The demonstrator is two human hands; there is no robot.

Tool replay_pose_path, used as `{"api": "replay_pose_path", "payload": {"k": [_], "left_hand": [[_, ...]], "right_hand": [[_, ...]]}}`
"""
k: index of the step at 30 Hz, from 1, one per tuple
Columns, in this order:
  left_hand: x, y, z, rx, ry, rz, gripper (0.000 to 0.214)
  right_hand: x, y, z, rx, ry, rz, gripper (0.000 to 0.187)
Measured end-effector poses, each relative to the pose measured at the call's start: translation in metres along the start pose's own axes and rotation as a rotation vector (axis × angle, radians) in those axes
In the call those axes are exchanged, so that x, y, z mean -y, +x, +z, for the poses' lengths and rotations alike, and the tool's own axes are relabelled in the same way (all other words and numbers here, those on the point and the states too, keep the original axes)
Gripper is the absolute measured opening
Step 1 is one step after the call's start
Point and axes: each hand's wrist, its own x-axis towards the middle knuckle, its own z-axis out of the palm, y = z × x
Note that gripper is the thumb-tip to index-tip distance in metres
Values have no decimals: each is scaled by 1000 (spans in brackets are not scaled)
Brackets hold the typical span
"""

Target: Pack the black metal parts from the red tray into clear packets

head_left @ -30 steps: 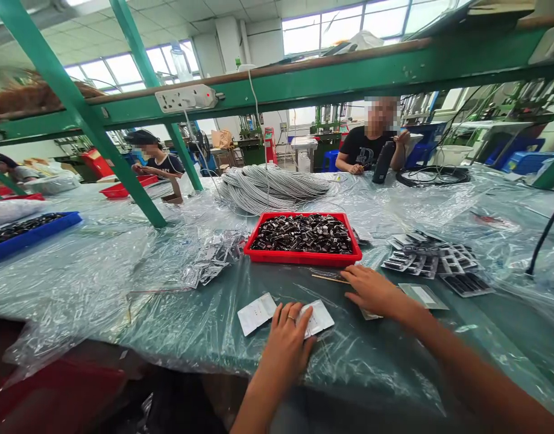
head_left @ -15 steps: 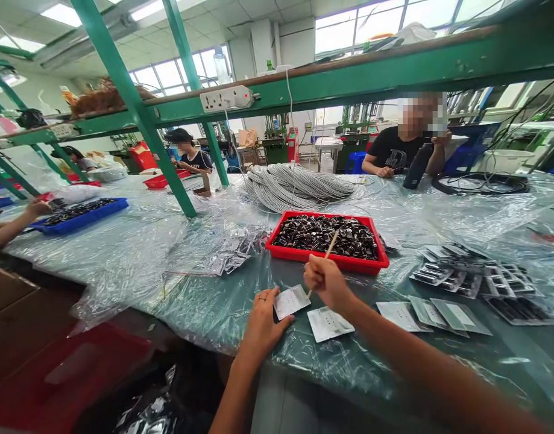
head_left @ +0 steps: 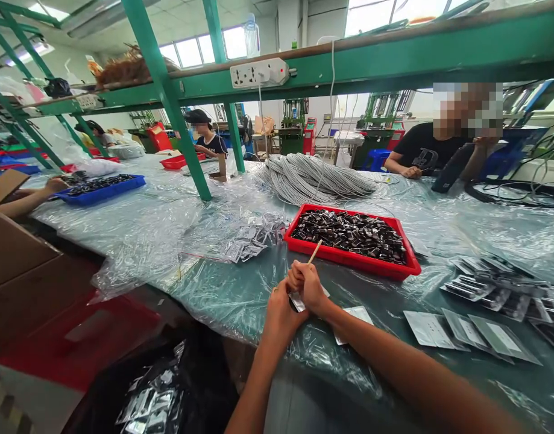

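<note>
Gripping thin wooden stick [head_left: 315, 251] in right hand [head_left: 309, 284], with fingers clenched round its lower end and tip slanted up toward red tray [head_left: 349, 260] of small dark parts [head_left: 353, 232]. Pinching small white pouch [head_left: 296, 302] in left hand [head_left: 280, 313], with fingers closed on it, touching right hand, just above plastic-covered surface [head_left: 240, 289], near tray's front edge. Just right of hands, flat pouch [head_left: 358, 314] lying on surface. Farther right, row of same pouches [head_left: 466, 330]. Behind tray, coil of grey cable [head_left: 313, 178].
</note>
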Motion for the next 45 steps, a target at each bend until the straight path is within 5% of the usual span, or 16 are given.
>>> {"api": "replay_pose_path", "payload": {"k": [9, 13, 20, 25, 31, 36, 45], "left_hand": [[1, -2, 5, -7, 136, 75, 52], [3, -4, 7, 10, 159, 97, 48], [4, -5, 5, 6, 110, 105, 45], [2, -6, 2, 21, 107, 114, 33], [1, -7, 6, -12, 157, 92, 39], [3, -5, 4, 16, 143, 115, 39], [6, -6, 2, -14, 128, 148, 42]], "right_hand": [[34, -23, -12, 89, -70, 222, 43], [40, -1, -20, 4, -25, 96, 43], [15, 12, -19, -3, -96, 40, 45], [16, -4, -15, 13, -159, 83, 43], [47, -15, -29, 46, -181, 237, 40], [49, 10, -42, -69, -111, 36, 43], [22, 9, -36, -34, -171, 19, 45]]}}
